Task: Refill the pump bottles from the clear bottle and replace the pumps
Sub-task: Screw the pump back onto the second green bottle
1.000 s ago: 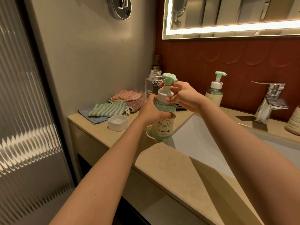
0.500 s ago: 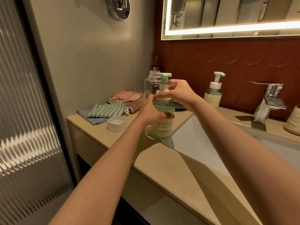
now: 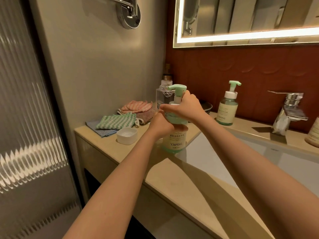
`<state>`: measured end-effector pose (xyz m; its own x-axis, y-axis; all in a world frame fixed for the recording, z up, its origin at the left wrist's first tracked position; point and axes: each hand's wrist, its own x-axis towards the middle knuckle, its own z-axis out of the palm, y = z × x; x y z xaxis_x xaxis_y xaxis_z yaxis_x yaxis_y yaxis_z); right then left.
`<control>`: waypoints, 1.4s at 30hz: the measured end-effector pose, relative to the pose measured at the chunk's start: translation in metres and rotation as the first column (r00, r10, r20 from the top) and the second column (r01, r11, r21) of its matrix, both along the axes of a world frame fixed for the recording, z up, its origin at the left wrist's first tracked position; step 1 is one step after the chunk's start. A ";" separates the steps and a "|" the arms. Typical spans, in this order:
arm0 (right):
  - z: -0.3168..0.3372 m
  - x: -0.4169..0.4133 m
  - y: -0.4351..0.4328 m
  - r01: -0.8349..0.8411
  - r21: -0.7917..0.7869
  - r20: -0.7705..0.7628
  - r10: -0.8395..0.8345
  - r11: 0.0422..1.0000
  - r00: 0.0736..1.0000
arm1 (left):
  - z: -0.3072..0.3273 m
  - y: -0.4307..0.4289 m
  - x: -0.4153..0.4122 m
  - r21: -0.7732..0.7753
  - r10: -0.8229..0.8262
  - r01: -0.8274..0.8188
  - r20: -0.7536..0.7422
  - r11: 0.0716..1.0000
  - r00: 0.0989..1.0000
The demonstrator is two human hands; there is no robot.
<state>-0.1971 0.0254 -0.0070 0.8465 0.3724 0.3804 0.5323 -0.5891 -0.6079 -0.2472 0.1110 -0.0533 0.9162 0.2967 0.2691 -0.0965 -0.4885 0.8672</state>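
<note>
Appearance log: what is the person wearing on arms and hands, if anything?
Nothing visible: the left hand and right hand are ungloved, both forearms are bare with no sleeve in frame, and neither wrist shows a watch or bracelet. No rings on visible fingers.

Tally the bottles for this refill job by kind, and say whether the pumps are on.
Pump bottles, pump in place: 2. These are the near pump bottle, gripped by the left hand with the right hand round its pump, and the far pump bottle.
Clear bottle, uncapped: 1
Total: 3
</note>
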 end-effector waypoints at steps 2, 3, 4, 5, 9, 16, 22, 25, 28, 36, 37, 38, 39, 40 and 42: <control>0.005 -0.002 -0.003 -0.106 0.078 -0.149 0.117 0.991 0.982 | -0.001 0.002 0.001 -0.006 -0.002 0.002 -0.008 1.000 1.000; 0.007 -0.004 -0.006 -0.147 0.132 -0.197 0.171 0.980 0.965 | -0.001 0.003 0.000 -0.024 -0.003 0.003 -0.008 1.000 1.000; 0.011 -0.005 -0.009 -0.173 0.178 -0.228 0.212 0.969 0.950 | -0.001 0.004 -0.001 -0.044 -0.004 0.003 -0.010 0.999 1.000; 0.012 -0.005 -0.013 -0.186 0.216 -0.249 0.238 0.958 0.939 | -0.001 0.003 -0.002 -0.059 -0.009 0.008 -0.020 0.998 1.000; 0.012 -0.006 -0.016 -0.125 0.191 -0.176 0.160 0.974 0.971 | 0.000 0.003 -0.004 -0.064 -0.009 0.007 -0.023 0.998 1.000; 0.004 -0.009 -0.009 0.088 -0.147 0.146 -0.067 0.985 0.987 | -0.001 0.002 -0.002 -0.035 -0.006 0.006 -0.008 0.999 1.000; 0.020 -0.014 -0.025 -0.248 0.126 -0.133 0.264 0.960 0.955 | 0.000 0.002 -0.003 -0.077 -0.016 0.014 -0.019 0.997 1.000; 0.016 -0.015 -0.022 -0.172 0.134 -0.045 0.180 0.976 0.983 | 0.000 0.003 -0.004 -0.079 -0.009 0.007 -0.019 0.997 1.000; 0.014 -0.015 -0.021 -0.115 0.085 0.043 0.112 0.990 0.993 | -0.001 0.002 -0.005 -0.091 -0.018 0.017 -0.017 0.996 1.000; 0.013 -0.017 -0.024 -0.255 0.109 -0.084 0.264 0.961 0.961 | 0.001 0.001 -0.006 -0.084 -0.033 0.031 -0.017 0.996 0.999; 0.012 -0.017 -0.024 -0.220 0.108 -0.059 0.227 0.970 0.972 | 0.001 0.002 -0.005 -0.087 -0.032 0.030 -0.016 0.996 0.999; 0.010 -0.017 -0.023 -0.179 0.109 -0.031 0.183 0.978 0.983 | 0.000 0.002 -0.005 -0.089 -0.031 0.030 -0.017 0.996 0.999; 0.010 -0.017 -0.022 -0.140 0.099 -0.003 0.141 0.985 0.990 | 0.000 0.002 -0.005 -0.090 -0.028 0.026 -0.021 0.996 0.999; 0.009 -0.017 -0.021 -0.114 0.071 0.018 0.113 0.991 0.993 | 0.000 0.002 -0.004 -0.093 -0.028 0.025 -0.023 0.995 0.999; 0.008 -0.017 -0.019 -0.138 0.016 -0.009 0.138 0.990 0.990 | 0.000 0.003 -0.003 -0.092 -0.025 0.024 -0.007 0.995 1.000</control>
